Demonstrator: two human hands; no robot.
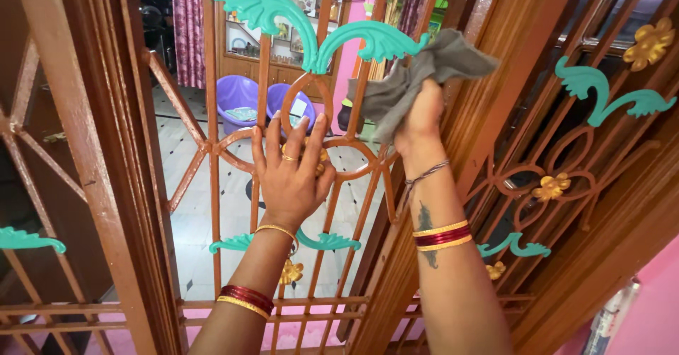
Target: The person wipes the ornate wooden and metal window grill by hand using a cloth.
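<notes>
Cloth: grey, soft and light, judged limp; it is bunched against a grille bar near the top, under a teal leaf.
Right hand: fingers closed around the cloth's gathered middle, the likely best hold.
Left hand: fingers spread, laid flat on the grille at a gold flower; nothing is held.
Grille: painted metal, judged stiff and heavy; bars are easily gripped.

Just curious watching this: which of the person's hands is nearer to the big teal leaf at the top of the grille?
The right. The right hand, gripping a grey cloth, is just below the teal leaf; the cloth touches its tip. The left hand rests lower on the grille's ring.
</notes>
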